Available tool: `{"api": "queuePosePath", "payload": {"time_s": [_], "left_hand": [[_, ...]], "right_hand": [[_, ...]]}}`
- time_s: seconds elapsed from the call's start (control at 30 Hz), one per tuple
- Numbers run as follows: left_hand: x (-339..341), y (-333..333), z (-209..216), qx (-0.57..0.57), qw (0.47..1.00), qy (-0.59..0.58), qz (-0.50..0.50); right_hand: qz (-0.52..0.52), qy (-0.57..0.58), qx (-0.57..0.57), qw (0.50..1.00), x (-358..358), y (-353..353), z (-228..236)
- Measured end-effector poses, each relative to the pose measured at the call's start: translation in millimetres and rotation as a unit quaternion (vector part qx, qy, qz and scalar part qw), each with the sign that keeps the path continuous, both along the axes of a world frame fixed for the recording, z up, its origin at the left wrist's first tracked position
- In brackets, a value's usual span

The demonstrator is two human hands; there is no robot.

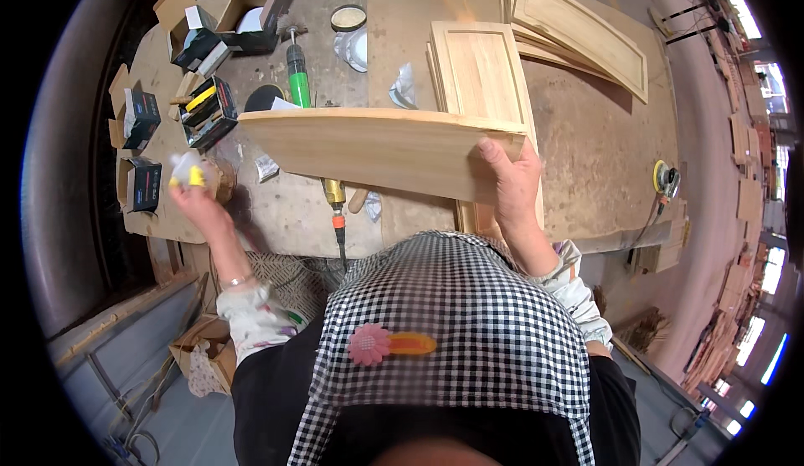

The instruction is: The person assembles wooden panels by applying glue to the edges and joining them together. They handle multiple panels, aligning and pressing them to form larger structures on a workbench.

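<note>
Right hand [512, 177] clamped on right end of long wood panel [377, 149], panel raised above counter [586, 156] front edge, face tilted toward person, likely for inspection. Left hand [194, 191] clenched on small yellow-tipped item [188, 171], kind unclear, near counter's left edge by black boxes [142, 152].

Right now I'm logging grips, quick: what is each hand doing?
Left hand: closed on a small clear bottle with a yellow cap.
Right hand: gripping the long pale wooden panel.
</note>
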State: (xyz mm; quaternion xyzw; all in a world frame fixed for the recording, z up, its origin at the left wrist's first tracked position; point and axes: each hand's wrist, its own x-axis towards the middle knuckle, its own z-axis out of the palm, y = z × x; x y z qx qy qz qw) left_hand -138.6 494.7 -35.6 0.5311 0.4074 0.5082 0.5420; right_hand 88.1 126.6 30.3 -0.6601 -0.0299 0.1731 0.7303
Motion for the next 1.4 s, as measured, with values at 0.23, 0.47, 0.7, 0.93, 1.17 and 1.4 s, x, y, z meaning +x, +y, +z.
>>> {"api": "queuePosePath", "payload": {"time_s": [0.23,0.47,0.7,0.93,1.17,1.4], "left_hand": [[72.4,-177.6,94.7,-0.129,0.886,0.036,-0.444],[98.4,-202.7,100.3,-0.03,0.892,0.157,-0.423],[107.4,-205.5,107.2,-0.002,0.887,0.204,-0.415],[110.6,-204.0,109.0,0.013,0.88,0.229,-0.415],[113.0,-202.7,113.1,0.01,0.876,0.234,-0.421],[113.6,-202.4,112.3,0.035,0.876,0.247,-0.413]], "right_hand": [[0.021,0.007,0.002,1.0,-12.1,0.8,-2.0],[0.029,0.038,0.049,0.998,-15.4,2.5,2.5],[0.025,0.041,0.056,0.997,-15.1,3.4,2.2],[0.026,0.047,0.05,0.997,-13.0,3.5,0.5],[0.021,0.058,0.045,0.997,-13.1,4.1,2.7],[0.022,0.054,0.06,0.996,-12.0,4.3,1.6]]}}
